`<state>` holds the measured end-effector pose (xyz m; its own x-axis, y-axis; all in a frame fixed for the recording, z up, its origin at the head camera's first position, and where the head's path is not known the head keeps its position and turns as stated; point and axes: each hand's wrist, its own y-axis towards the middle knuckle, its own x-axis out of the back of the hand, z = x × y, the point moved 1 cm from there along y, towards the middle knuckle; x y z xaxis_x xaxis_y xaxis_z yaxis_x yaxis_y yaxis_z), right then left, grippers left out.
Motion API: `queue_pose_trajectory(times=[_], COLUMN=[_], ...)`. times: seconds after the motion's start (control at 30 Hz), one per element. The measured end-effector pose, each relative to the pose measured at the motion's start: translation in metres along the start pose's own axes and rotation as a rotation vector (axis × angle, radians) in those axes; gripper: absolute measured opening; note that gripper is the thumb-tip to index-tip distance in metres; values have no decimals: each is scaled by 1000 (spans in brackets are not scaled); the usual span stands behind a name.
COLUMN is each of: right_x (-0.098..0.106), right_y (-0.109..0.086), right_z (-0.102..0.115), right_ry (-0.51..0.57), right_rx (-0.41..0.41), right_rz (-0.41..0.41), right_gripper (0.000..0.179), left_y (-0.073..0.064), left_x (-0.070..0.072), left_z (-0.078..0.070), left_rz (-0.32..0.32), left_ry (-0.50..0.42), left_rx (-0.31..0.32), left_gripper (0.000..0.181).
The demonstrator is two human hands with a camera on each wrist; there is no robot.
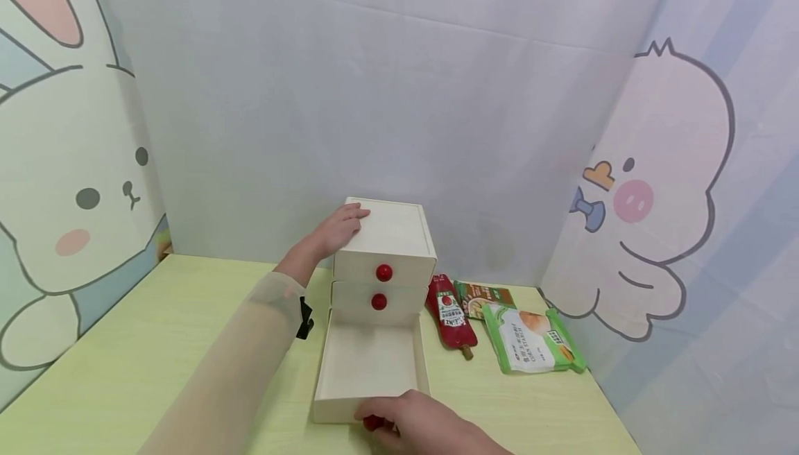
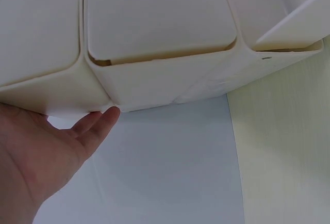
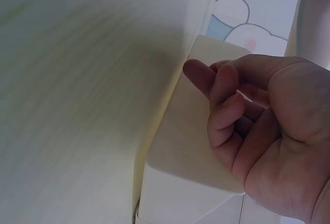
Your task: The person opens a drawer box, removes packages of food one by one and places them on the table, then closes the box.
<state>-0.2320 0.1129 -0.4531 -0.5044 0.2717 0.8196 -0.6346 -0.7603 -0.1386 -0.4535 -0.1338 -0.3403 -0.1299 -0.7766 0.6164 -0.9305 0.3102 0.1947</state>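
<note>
A small white cabinet (image 1: pixel 390 229) with three stacked drawers stands against the backdrop. Its bottom drawer (image 1: pixel 372 358) is pulled far out, and the inside looks bare. My left hand (image 1: pixel 337 229) rests on the cabinet's upper left edge. In the left wrist view, that hand (image 2: pixel 62 149) touches the cabinet's side with its fingers fairly straight. My right hand (image 1: pixel 424 424) pinches the red knob (image 1: pixel 373 422) on the bottom drawer's front. In the right wrist view, curled fingers (image 3: pixel 227 110) lie against the drawer front (image 3: pixel 180 136) and hide the knob.
Right of the cabinet lie a red ketchup pouch (image 1: pixel 454 320), a brown-green packet (image 1: pixel 483 297) and a green-white corn starch bag (image 1: pixel 530 340). Red knobs (image 1: pixel 383 272) mark the upper drawers, the middle one sitting slightly back. Printed curtains border the yellow-green table (image 1: pixel 187 316).
</note>
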Motion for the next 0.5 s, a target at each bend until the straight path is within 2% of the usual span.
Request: queue_pose_trajectory(times=[0.23,0.5], right_x=[1,3], right_y=[-3,-3], right_z=[-6,-5], right_ry=[97,114], right_rx=[-60,-62], right_rz=[14,-2], right_gripper=[28,27], left_y=[0,-1], left_x=[0,0], left_z=[-1,-3], left_rz=[4,-2], left_ry=[-5,-11], left_rx=[6,-4], left_gripper=[59,59])
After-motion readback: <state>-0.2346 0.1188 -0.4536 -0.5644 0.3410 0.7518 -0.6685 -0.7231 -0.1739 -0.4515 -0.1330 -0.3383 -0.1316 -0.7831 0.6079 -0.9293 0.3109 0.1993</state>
